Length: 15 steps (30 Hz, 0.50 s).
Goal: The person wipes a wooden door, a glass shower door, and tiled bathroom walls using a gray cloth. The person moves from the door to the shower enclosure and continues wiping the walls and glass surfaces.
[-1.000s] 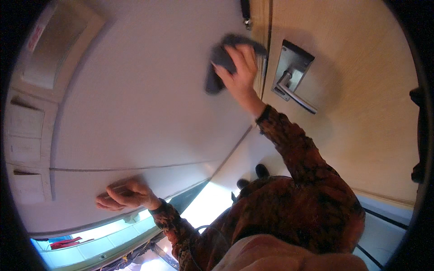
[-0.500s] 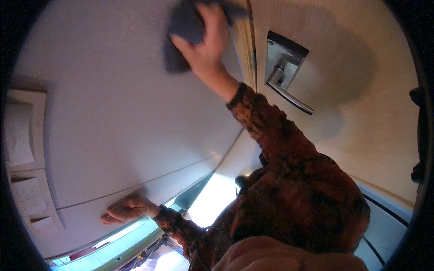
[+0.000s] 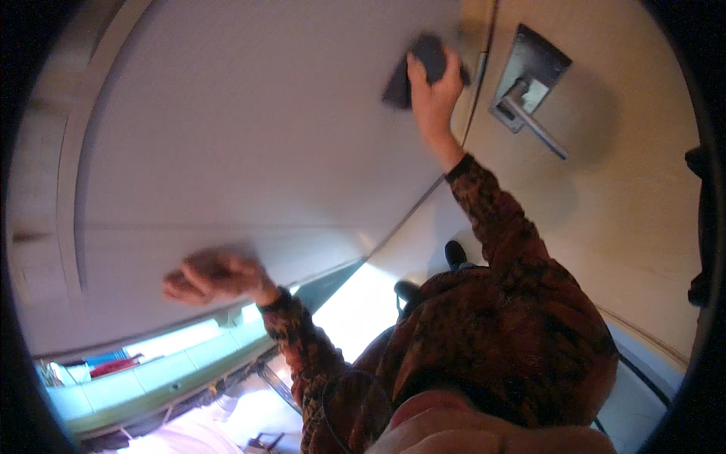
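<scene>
My right hand (image 3: 437,102) is closed around a dark grey cloth (image 3: 429,54) and presses it to the pale wall (image 3: 265,129), close to the wooden door frame. Thumb and fingers are bent over the bunched cloth, whose loose edges hang out to both sides. Lower at the left, my left hand (image 3: 215,276) is beside the wall's bottom part. Its fingers are loosely curled in, slightly blurred, and nothing shows in them. Whether it touches the wall I cannot tell.
Right of the cloth is a light wooden door with a metal lever handle (image 3: 538,125) on a plate. A pale raised frame (image 3: 68,181) runs along the far left. Below my left hand lies a tiled ledge (image 3: 174,371) with small red and blue things. A dark shoe (image 3: 455,254) shows below.
The view has shifted. My right hand and the cloth appear farther right and lower, still against the wall near the door frame. My left hand appears slightly higher, its fingers curled.
</scene>
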Motion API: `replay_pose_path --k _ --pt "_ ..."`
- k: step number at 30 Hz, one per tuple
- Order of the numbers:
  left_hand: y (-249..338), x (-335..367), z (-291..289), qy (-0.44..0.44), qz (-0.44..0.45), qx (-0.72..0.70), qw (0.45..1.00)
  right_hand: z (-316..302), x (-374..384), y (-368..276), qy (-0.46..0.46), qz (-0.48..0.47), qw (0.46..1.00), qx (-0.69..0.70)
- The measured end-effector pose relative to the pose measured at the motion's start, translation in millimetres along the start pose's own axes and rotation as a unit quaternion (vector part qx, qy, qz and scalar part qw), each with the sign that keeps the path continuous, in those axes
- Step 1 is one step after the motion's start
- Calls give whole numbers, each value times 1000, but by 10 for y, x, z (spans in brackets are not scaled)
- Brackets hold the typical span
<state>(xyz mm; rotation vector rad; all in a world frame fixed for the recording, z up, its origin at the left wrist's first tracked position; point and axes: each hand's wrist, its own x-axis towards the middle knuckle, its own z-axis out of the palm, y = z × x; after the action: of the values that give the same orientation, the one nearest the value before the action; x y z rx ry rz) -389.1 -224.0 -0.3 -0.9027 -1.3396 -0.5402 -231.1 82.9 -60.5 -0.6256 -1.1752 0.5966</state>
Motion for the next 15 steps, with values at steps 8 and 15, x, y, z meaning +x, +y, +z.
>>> replay_pose_path --k 8,15 --pt "-189 -91 -256 -89 -57 -83 991 766 -719 -1334 -208 -297 931 43" --pt "-713 -199 -841 86 -195 -48 976 74 -2407 -900 -511 -243 821 72"
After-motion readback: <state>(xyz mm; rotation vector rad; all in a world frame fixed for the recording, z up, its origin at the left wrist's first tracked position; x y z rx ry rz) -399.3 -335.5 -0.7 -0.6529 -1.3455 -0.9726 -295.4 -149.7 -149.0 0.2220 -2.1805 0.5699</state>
